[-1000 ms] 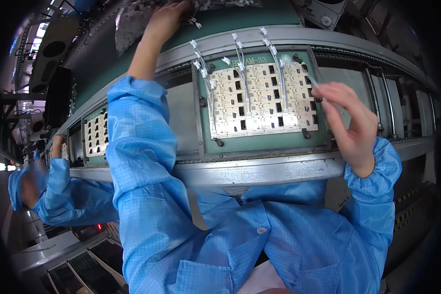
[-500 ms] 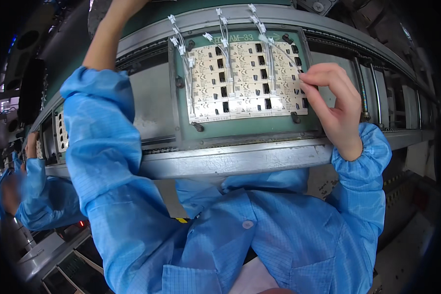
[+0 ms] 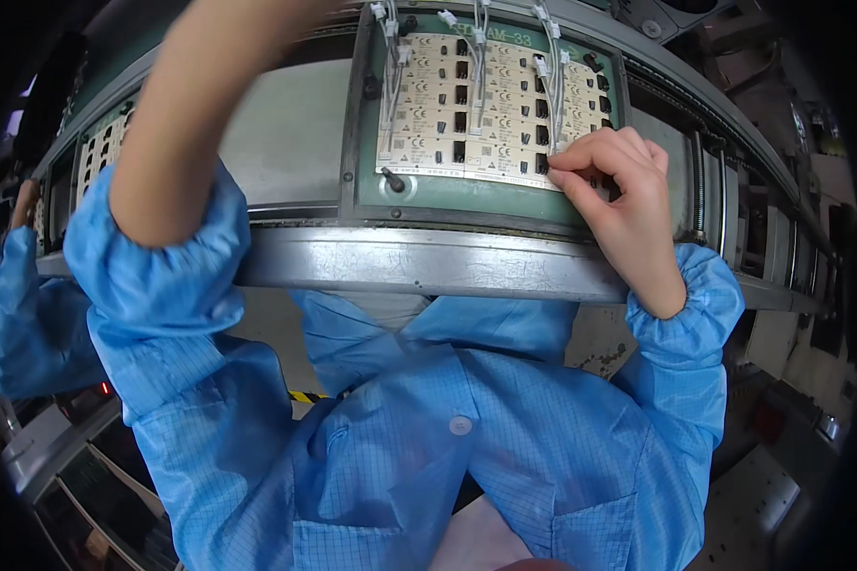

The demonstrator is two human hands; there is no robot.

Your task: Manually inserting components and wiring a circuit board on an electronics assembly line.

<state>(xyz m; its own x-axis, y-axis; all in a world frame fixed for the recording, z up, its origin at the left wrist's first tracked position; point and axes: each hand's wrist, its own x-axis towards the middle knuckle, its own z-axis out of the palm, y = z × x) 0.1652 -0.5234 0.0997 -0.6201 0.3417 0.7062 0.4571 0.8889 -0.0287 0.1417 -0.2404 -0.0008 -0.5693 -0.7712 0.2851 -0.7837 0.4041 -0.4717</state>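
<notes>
My right hand is at the right side of a panel of white circuit boards, with thumb and forefinger pinched together on the lower end of a thin white wire lead. The pinched tip itself is hidden by the fingers. The panel sits in a green carrier plate, and each board has black components. Other white wire leads with connectors lie across the left and middle columns, their upper ends reaching past the plate's far edge. My left forearm stretches out over the top edge, and its hand is out of view.
A metal rail runs between my body and the carrier. Black knobs stand up at the plate's edges. Farther left, another white board panel is on the line, near a co-worker's blue sleeve. A spring is right of my hand.
The view has shifted, so the carrier appears higher. My right hand has moved the wire's end down and left, towards the panel's lower edge. My left forearm has swung farther across the top.
</notes>
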